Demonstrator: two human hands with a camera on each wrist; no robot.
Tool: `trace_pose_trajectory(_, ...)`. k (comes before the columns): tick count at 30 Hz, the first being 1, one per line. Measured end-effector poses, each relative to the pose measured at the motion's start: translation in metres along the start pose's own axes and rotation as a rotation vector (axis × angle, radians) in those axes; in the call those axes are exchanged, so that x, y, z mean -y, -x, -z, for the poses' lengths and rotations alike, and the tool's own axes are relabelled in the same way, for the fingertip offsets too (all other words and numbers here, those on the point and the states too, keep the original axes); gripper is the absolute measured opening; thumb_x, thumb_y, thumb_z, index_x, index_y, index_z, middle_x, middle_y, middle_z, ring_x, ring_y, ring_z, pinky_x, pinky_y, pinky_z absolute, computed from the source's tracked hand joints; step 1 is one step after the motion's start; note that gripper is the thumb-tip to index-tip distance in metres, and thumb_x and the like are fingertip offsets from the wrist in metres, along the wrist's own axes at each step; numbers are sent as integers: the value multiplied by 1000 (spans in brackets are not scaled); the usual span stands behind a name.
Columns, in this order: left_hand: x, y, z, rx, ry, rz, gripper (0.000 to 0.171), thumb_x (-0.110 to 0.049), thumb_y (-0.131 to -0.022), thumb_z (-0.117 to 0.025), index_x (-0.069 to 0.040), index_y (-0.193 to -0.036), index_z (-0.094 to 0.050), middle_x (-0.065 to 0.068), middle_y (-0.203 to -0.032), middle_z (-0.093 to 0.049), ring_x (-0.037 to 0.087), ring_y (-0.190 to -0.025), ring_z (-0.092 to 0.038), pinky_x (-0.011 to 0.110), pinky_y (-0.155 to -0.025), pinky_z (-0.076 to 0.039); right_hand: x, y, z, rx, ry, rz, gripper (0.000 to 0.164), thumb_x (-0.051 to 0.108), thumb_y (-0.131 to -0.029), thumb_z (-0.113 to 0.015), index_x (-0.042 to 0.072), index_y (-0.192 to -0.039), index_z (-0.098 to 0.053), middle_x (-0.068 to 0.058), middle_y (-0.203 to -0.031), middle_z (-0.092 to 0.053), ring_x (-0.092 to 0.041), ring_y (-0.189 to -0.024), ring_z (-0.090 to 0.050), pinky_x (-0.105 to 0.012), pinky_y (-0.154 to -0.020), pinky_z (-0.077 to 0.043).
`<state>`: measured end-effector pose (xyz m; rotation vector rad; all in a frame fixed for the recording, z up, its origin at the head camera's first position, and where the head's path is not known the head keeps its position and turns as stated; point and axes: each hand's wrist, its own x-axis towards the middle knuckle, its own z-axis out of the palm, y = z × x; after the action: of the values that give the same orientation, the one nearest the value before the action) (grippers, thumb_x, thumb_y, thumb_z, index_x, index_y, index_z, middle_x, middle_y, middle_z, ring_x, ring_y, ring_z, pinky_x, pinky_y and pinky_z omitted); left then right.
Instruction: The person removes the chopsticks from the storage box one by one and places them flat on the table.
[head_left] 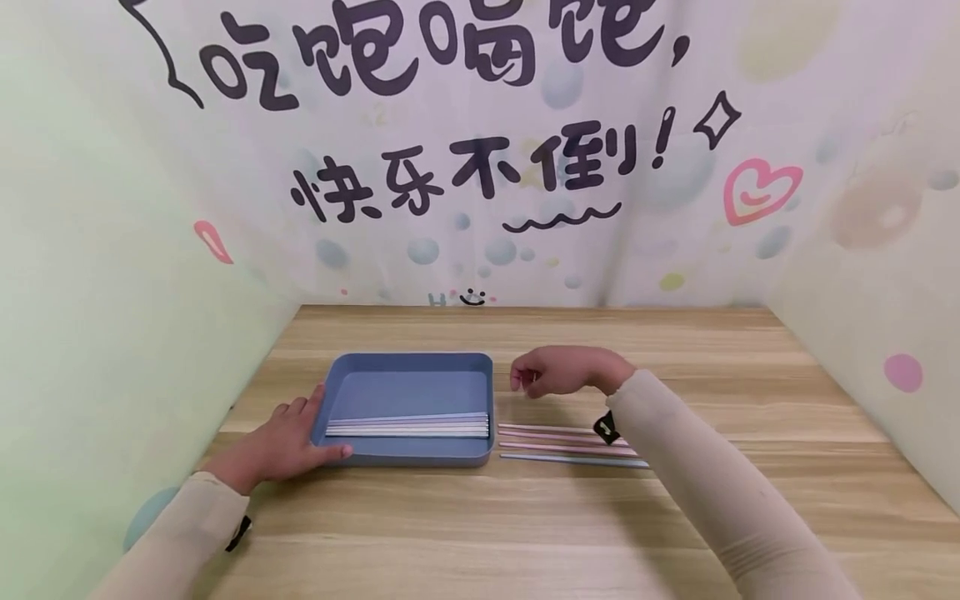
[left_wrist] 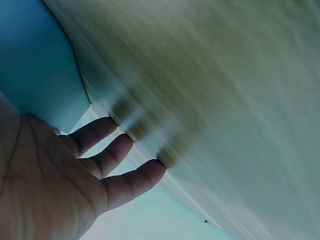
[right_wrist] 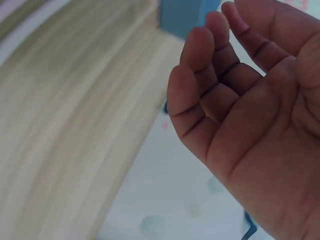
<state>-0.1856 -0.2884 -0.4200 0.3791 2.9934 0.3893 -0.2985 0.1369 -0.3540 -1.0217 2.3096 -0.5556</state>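
A blue rectangular tray lies on the table, with several pale white and lavender chopsticks side by side along its front. My left hand rests against the tray's left side, its thumb by the front rim. In the left wrist view, three extended fingers touch the tabletop beside the tray's wall. Right of the tray lie several pink chopsticks and one blue chopstick, partly hidden by the right sleeve. Above the table behind them, my right hand hovers with loosely bent fingers, holding nothing.
The wood-grain table meets a printed back wall with dark lettering. Plain side walls close in on the left and right. A black wrist strap piece hangs below the right sleeve.
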Motion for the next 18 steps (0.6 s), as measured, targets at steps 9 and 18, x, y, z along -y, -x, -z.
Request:
trace_pose_trajectory(9,1,-3,3,4,-14,1,120,-72,-82,-63,15,-150,-16,40,-133,-42,55,-119,-41,62,-95,-41,43,-42,7,26,52,28,14,6,-95,-59,8,-107,-64,-1,-92,-58,-17,-86,-52,-31,-73,-44)
trace_pose_trajectory(18,-1,-1,4,21,-3,8,121,-72,-81,-63,15,-150,-15,40,-135,-41,55,-121,-41,61,-96,-40,66,-80,1,59,19,35,20,8,-96,-61,2,-115,-63,-1,-83,-53,-14,-76,-49,-28,-67,-41)
